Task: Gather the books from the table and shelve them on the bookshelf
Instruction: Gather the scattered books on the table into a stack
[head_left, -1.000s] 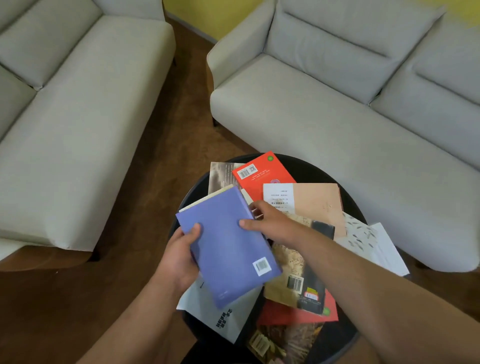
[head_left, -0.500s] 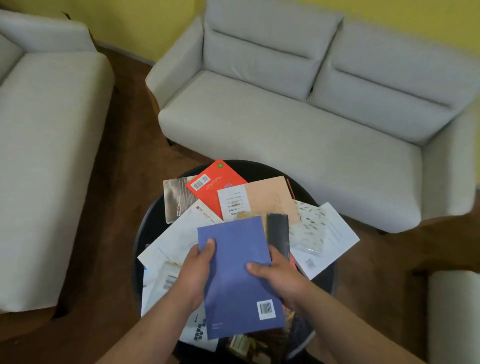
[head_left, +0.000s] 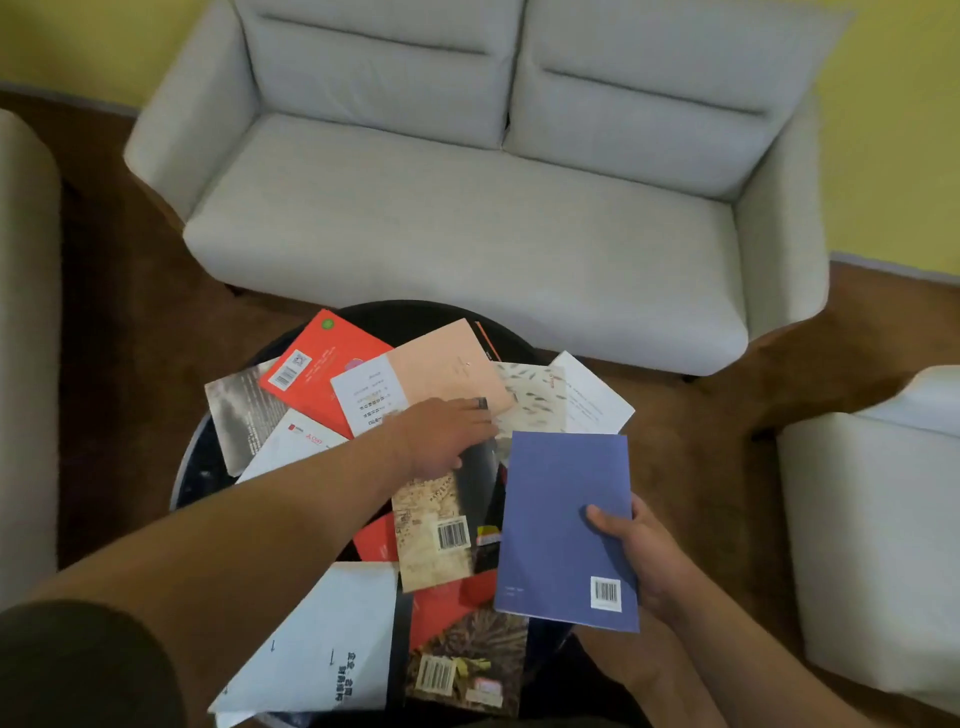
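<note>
Paperback books (head_left: 447, 535) scattered across round black table (head_left: 202, 478), right hand (head_left: 644, 561) gripping violet-blue softcover book (head_left: 561, 519) above the table's right edge, left hand (head_left: 441, 434) outstretched flat on books at table centre

Blue book (head_left: 563, 519), in the right hand (head_left: 641, 561): matt paper cover, smooth, with a white printed barcode patch.
Red book (head_left: 332, 358), beyond the left hand (head_left: 441, 434): smooth paper cover with a slight sheen.
Peach book (head_left: 447, 364), partly under the left hand: matt paper, plain.
White book (head_left: 332, 639), beside the left forearm: smooth paper, faintly glossy.
Table (head_left: 202, 478), left of the left hand: black, hard, glossy.
Sofa (head_left: 467, 223), beyond both hands: pale woven cloth, matt.
</note>
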